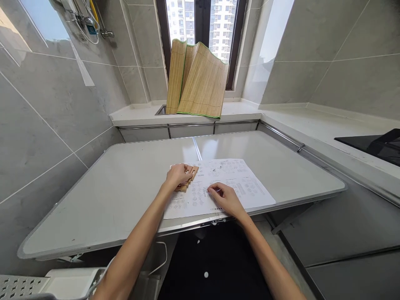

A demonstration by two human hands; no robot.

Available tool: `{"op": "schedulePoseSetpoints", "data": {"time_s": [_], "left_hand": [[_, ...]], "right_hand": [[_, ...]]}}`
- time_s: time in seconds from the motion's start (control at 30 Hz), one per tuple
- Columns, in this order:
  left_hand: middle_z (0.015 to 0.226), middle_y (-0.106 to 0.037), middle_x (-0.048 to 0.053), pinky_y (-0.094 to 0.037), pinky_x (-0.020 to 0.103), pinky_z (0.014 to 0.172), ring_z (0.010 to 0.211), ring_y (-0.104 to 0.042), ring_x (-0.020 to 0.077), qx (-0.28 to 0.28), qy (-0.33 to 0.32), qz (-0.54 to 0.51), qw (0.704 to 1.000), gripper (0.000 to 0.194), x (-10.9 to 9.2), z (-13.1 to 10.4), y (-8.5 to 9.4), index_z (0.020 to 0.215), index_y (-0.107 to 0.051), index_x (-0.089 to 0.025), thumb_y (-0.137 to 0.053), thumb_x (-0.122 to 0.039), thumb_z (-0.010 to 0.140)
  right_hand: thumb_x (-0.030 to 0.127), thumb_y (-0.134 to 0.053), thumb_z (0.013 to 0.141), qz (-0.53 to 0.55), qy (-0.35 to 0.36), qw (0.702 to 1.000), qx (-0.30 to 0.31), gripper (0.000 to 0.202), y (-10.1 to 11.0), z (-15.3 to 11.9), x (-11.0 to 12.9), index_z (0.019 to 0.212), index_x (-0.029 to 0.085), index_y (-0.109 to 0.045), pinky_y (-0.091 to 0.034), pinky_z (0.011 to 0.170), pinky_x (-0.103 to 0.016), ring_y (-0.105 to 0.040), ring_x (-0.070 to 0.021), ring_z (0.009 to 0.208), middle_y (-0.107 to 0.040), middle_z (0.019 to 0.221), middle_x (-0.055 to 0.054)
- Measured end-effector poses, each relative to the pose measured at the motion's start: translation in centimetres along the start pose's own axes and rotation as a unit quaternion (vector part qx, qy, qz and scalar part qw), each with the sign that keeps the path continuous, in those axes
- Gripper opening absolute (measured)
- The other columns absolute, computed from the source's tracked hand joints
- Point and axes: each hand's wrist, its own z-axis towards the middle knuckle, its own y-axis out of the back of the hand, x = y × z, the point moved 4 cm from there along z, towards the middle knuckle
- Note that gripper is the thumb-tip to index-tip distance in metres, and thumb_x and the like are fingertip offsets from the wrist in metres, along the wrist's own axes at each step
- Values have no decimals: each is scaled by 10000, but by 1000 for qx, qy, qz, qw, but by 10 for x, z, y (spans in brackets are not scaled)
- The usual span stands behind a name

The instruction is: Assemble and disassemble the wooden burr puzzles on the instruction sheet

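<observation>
My left hand (177, 176) is closed on thin brown wooden pieces (194, 171) with notched edges, fanned out in a small overlapping stack. Part of the stack is hidden under the fingers. Beneath both hands lies a large white printed sheet (253, 193) covered with small line drawings and text. My right hand (225, 199) rests low over the middle of the sheet, thumb and fingertips pinched together. Whatever may be between those fingertips is too small to make out.
The sheet lies on a white folding table (140, 166) with a centre seam. Behind it a bamboo mat (203, 81) leans against the window (203, 25). A white counter (312, 118) runs along the right, holding a black object (375, 146). A tiled wall (37, 116) borders the left.
</observation>
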Motion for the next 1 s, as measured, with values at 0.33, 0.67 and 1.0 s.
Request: {"op": "schedulePoseSetpoints", "data": {"time_s": [0.33,0.67,1.0], "left_hand": [[1344,-666,108,-612,472,955,1136,-694,269,44,-111,34,992,355,-44,-11,-35,1328,-647,-174,-674,-364,1030],[1285,-699,133,-530,458,999,1176,-647,339,-50,-233,-34,971,385,-55,-79,-63,1300,-648,-208,-685,-349,944],[1228,-714,163,-505,501,1015,1211,-630,360,-93,-181,-72,976,271,-37,-81,-66,1266,-629,-183,-530,-270,1029]], "right_hand": [[418,-580,984,-8,25,999,-29,267,0,1,3,941,221,-756,-503,650,-309,-645,-188,683,-787,903,-39],[438,-639,955,-90,45,986,-131,342,25,-18,-9,1238,245,-652,-497,1051,-530,-607,-350,1195,-668,1250,-140],[456,-751,873,-131,28,983,-129,616,15,-27,-16,1415,244,-550,-376,1176,-643,-528,-415,1338,-633,1383,-150]]}}
